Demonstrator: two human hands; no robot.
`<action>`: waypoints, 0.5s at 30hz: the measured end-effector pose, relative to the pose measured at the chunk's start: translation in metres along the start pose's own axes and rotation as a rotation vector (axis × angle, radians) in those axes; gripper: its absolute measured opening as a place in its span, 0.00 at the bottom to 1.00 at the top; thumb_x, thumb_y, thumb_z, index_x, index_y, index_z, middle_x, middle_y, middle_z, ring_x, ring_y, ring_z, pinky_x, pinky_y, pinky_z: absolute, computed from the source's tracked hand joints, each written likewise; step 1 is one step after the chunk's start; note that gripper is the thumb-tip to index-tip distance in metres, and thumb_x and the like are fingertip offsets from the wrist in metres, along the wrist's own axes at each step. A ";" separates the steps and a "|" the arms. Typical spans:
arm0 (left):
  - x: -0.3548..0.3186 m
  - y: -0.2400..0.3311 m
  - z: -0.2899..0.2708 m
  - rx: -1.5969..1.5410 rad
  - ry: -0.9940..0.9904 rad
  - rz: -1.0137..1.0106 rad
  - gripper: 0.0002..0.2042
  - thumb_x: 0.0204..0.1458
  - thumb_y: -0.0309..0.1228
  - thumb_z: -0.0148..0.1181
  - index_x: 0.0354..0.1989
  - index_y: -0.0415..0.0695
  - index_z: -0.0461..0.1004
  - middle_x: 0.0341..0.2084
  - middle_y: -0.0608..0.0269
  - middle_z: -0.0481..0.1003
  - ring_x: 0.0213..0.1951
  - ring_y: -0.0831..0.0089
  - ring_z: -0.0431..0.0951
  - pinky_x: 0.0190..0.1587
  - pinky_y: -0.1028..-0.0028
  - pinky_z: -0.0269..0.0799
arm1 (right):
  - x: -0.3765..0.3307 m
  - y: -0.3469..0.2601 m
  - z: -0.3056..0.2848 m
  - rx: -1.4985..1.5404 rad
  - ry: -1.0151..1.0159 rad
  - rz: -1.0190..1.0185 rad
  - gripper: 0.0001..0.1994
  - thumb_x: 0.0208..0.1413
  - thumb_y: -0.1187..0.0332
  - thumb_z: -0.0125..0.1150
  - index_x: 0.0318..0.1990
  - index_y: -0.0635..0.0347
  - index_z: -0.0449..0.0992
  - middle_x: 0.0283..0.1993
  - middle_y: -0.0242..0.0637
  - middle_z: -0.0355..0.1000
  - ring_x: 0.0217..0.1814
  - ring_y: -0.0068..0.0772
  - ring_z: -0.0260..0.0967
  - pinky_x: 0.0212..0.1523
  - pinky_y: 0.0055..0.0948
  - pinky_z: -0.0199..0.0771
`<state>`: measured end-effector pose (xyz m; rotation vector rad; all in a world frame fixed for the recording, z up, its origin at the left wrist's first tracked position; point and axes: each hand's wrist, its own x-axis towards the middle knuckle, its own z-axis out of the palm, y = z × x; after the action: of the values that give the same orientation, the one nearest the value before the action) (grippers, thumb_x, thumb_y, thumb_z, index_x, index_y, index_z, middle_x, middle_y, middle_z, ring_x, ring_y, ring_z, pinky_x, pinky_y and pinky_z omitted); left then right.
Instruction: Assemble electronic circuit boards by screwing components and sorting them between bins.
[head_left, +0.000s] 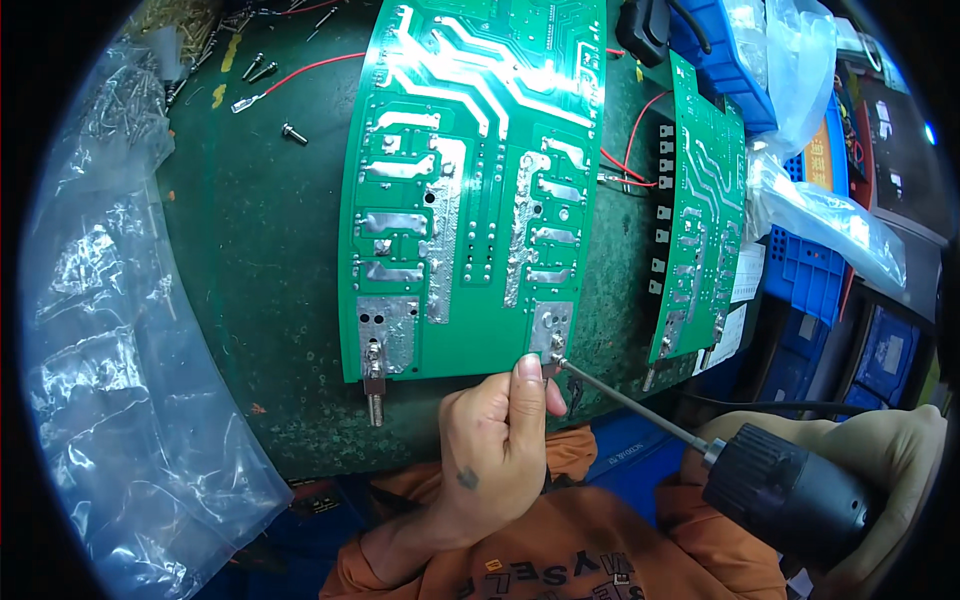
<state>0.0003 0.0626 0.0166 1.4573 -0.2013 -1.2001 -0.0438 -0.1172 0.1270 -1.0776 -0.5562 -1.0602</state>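
A large green circuit board [425, 345] lies solder side up on the table. My left hand [490, 445] is closed at its near right corner. The thumb lies over the edge and the curled fingers go underneath; what they pinch below is hidden. My right hand [895, 470] grips a black electric screwdriver [790, 495]. Its long shaft reaches left to a small screw [561, 361] at the metal pad beside my left thumb. At the near left corner a threaded metal terminal [376, 400] sticks out past the board's edge.
A second green board [690, 250] lies to the right, with red wires [632, 135] between the boards. Loose screws [293, 133] lie at the far left. Clear plastic bags [120, 380] cover the left side; blue crates [805, 270] stand at the right.
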 end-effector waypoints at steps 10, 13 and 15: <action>0.001 0.001 0.001 -0.011 0.007 0.014 0.15 0.57 0.28 0.42 0.19 0.37 0.67 0.10 0.63 0.65 0.11 0.80 0.61 0.16 0.76 0.54 | 0.000 -0.004 -0.006 0.010 0.013 0.017 0.10 0.40 0.82 0.59 0.23 0.62 0.62 0.16 0.35 0.66 0.12 0.26 0.65 0.10 0.23 0.71; 0.001 0.001 0.001 -0.009 0.004 -0.003 0.15 0.57 0.28 0.42 0.19 0.37 0.67 0.10 0.63 0.65 0.11 0.79 0.62 0.16 0.76 0.55 | 0.000 -0.006 -0.007 0.014 0.016 0.018 0.10 0.40 0.82 0.59 0.23 0.62 0.63 0.16 0.35 0.66 0.12 0.26 0.65 0.10 0.23 0.71; 0.000 0.002 0.001 -0.004 0.004 -0.011 0.15 0.57 0.28 0.42 0.19 0.37 0.67 0.10 0.62 0.65 0.11 0.79 0.62 0.16 0.76 0.55 | 0.001 -0.007 -0.008 0.017 0.018 0.018 0.10 0.39 0.82 0.59 0.23 0.62 0.63 0.16 0.36 0.66 0.12 0.26 0.65 0.10 0.23 0.71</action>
<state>0.0007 0.0612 0.0182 1.4589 -0.1884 -1.2054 -0.0511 -0.1253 0.1276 -1.0549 -0.5390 -1.0466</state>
